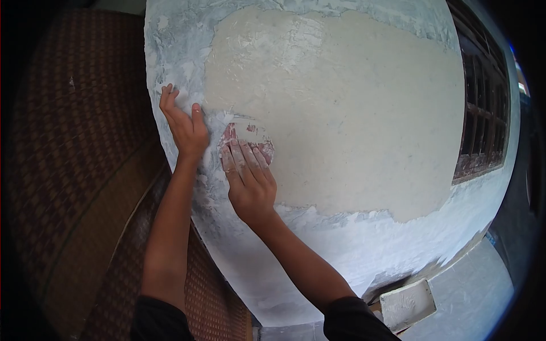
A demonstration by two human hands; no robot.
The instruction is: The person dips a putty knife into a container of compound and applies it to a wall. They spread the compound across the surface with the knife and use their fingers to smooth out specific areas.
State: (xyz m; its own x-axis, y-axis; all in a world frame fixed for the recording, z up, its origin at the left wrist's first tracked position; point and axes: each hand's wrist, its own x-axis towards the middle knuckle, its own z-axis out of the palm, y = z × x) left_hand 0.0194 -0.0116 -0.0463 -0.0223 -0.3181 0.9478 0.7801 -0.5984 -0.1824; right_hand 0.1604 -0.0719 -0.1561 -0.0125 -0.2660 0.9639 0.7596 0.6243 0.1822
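Note:
My right hand [248, 183] presses its putty-coated fingers onto a round red scraper [254, 134], which is smeared with pale putty and lies against the wall [318, 236]. Around the scraper's top and right runs a large cream coat of wet putty [358, 113], with a ragged edge against the whitish-grey surface. To the left, my left hand [185, 128] is raised near the wall's left edge, thumb and fingers apart, holding nothing. Some white residue shows on its fingertips. The scraper's lower part is hidden under my right fingers.
A barred wooden window [480, 108] is set into the wall at the right. Low at the bottom right, a rectangular tray [408, 306] with pale putty sits on the grey floor [475, 290]. Brown patterned woven matting [85, 113] covers the left side.

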